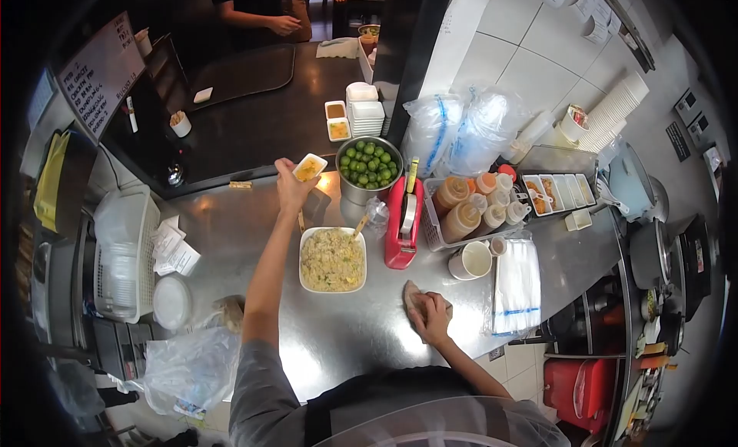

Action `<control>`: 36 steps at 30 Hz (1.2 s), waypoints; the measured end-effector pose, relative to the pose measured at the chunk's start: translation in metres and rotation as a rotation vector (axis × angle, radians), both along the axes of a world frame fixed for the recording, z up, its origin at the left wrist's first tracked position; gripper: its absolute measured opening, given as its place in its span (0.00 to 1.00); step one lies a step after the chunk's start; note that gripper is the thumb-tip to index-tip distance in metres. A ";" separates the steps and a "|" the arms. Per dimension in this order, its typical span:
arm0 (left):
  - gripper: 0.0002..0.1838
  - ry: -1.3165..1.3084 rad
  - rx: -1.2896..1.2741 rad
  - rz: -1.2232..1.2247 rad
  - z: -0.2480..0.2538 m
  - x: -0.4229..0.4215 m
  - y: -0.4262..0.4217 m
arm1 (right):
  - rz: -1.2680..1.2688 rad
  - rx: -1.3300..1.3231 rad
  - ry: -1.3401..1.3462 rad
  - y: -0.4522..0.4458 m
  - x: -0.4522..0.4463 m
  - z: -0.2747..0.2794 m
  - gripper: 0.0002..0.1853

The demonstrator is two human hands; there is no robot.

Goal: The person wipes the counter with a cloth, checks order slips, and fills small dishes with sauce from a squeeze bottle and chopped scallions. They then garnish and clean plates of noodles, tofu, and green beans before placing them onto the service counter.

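Left hand (pixel 290 187) with small white dish (pixel 310 168), right hand (pixel 432 318) over half-hidden cloth (pixel 413 295).

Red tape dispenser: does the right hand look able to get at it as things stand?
Probably yes: only bare counter and what looks like a cloth lie between the right hand and the red tape dispenser, though the hand would likely have to come off that cloth first.

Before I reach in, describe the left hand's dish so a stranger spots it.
On the steel counter, find the metal pot of green fruit. Left of it, the left hand holds a small white dish. Unlike the two filled dishes beyond, it is held, not set down.
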State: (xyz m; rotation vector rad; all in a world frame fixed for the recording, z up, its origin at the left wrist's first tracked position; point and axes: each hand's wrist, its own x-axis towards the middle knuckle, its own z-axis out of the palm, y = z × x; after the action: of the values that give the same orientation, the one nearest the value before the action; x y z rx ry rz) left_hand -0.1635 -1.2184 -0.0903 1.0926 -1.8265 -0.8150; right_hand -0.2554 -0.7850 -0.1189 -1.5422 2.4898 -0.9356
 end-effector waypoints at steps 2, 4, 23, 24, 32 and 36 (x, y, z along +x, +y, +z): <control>0.37 -0.008 -0.025 -0.011 -0.010 -0.013 -0.012 | -0.003 0.013 0.013 -0.001 0.001 0.002 0.21; 0.38 -0.030 0.004 -0.013 -0.012 -0.024 -0.017 | -0.004 0.019 0.018 -0.002 0.001 0.003 0.21; 0.39 0.005 0.025 -0.376 -0.015 -0.055 -0.061 | -0.015 0.021 0.021 -0.004 -0.001 -0.004 0.22; 0.40 -0.001 0.032 -0.399 -0.016 -0.056 -0.066 | -0.018 0.010 0.019 -0.004 -0.001 -0.005 0.22; 0.45 -0.084 0.101 -0.451 -0.012 -0.063 -0.082 | -0.009 0.027 0.029 -0.006 0.000 0.003 0.22; 0.45 -0.059 0.103 -0.458 -0.013 -0.070 -0.083 | -0.007 0.027 0.044 -0.006 -0.001 0.002 0.22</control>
State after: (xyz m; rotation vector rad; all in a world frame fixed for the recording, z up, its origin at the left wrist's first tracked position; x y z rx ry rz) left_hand -0.2336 -1.3010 -0.1031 0.7721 -2.1410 -1.1613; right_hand -0.2559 -0.7905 -0.1166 -1.5635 2.5286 -0.8746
